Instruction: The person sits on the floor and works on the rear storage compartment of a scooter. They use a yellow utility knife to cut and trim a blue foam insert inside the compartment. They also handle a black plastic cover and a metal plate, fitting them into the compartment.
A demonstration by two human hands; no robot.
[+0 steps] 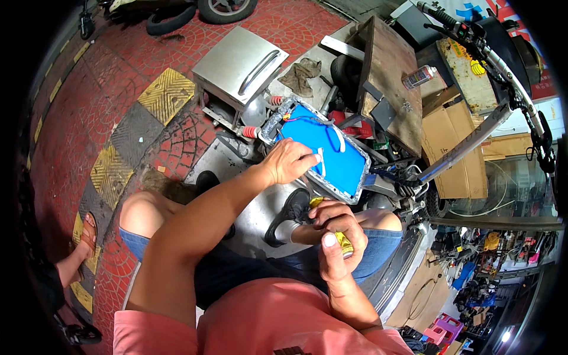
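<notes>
My left hand [290,160] has its fingers curled and thumb against a short white strip [321,164] on a blue wrapped pack [342,176], which sits in a metal-edged tray of a vehicle frame. Thin wires and a white loop lie on the pack's upper part. My right hand [338,234] is wrapped round a yellow cylindrical object [344,244], just below the tray. Two red coil springs [250,131] are left of the tray, under a brushed-metal box [231,62] with a handle.
A dark rag [300,77], wooden board [390,77], spray can [418,77], cardboard [451,151] and a handlebar post [464,139] crowd the upper right. Another person's sandalled foot [87,236] rests at left. A scooter's wheels [219,7] stand behind. A cluttered workshop [473,266] fills the lower right.
</notes>
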